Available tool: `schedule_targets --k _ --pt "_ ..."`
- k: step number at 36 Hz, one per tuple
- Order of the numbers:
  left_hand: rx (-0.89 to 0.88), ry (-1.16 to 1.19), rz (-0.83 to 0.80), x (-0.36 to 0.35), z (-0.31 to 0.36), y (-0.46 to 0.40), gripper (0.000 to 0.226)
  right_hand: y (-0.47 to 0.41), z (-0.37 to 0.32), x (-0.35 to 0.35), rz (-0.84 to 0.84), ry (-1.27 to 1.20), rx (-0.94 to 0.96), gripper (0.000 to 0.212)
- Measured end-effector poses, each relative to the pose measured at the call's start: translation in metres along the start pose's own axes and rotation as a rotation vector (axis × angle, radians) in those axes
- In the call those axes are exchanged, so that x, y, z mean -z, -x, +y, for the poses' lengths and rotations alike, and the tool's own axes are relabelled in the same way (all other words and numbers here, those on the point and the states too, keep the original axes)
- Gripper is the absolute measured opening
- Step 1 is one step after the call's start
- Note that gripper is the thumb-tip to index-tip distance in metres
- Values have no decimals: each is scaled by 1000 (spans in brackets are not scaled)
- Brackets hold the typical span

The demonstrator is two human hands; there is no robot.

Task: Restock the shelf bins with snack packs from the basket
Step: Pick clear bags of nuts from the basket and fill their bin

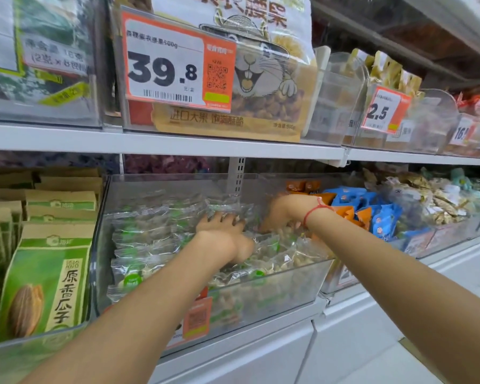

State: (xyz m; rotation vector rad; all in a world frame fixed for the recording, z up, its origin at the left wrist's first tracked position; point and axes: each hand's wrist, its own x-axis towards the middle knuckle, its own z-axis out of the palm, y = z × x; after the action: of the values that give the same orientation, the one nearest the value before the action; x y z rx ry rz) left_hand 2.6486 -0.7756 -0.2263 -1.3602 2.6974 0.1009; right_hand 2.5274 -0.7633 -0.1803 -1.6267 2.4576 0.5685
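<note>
Left hand [224, 231]: I had it lying among the clear-wrapped snack packs with green labels [150, 231], fingers [219, 218] spread flat on them.
Right hand [281, 213]: curled into the pile; grip hidden, I couldn't tell.
Packs: inside the clear plastic shelf bin [302, 284].
Risk: I judged slippery wrappers might slide over the low front wall if pushed forward.
Basket: out of view.

White metal shelves [178, 144] run across a shop aisle under flat, even light, an orange-edged price tag [175, 65] reading 39.8 clipped to the upper tier. Green seed bags [47, 284] stand in rows at left. A slotted grey upright [236, 173] shows behind, with white base panels [358, 328] below.
</note>
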Motion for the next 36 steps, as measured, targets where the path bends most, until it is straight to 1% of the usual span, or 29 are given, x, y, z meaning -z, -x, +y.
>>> schedule_targets --k 1,3,4,5,6,8,12,14,16,19,21,22,23,24,25,27,29,32,34,36 --pt "-1 4 3 0 0 0 57 1 2 -3 84 -13 -10 48" --pt "-1 20 13 -2 0 -1 57 1 9 -16 376 3 -26 38" --pt "-2 31 17 -3 0 -2 57 -1 13 -23 495 -18 -17 31" --pt "-3 43 22 -4 1 -2 57 -4 17 -29 527 -58 4 27" --pt "-5 51 26 -4 1 -3 57 -6 22 -33 493 -102 35 26" --pt "-8 52 32 -5 2 -3 57 -8 30 -34 363 -150 95 31" --pt "-10 29 51 -3 3 -2 56 -4 32 -21 252 -80 122 39" --pt "-20 40 120 -1 3 3 53 1 30 -20 227 -69 120 38" --pt "-35 67 254 2 3 15 50 14 32 -24 301 -78 133 35" --pt "-103 123 470 3 6 42 43 49 37 -43 587 -194 210 34" --pt "-142 172 571 -1 8 69 39 80 36 -64 772 -274 297 31" --pt "-152 191 612 -5 8 85 36 95 34 -75 831 -297 340 28" --pt "-158 206 651 -10 9 103 33 110 31 -85 849 -308 375 24" --pt "-160 219 680 -17 8 121 29 123 27 -96 834 -309 406 20" --pt "-158 235 699 -25 8 139 25 135 23 -107 785 -296 435 17" --pt "-135 291 682 -43 5 171 21 156 13 -127 614 -249 494 15" --pt "-63 337 590 -67 -2 194 20 167 0 -147 435 -196 553 17" --pt "59 353 417 -109 -14 217 22 168 -25 -183 226 -122 617 21" --pt "114 317 300 -141 -24 229 24 162 -43 -212 109 -75 651 22" --pt "159 253 163 -178 -34 239 27 153 -61 -242 -13 22 683 25"
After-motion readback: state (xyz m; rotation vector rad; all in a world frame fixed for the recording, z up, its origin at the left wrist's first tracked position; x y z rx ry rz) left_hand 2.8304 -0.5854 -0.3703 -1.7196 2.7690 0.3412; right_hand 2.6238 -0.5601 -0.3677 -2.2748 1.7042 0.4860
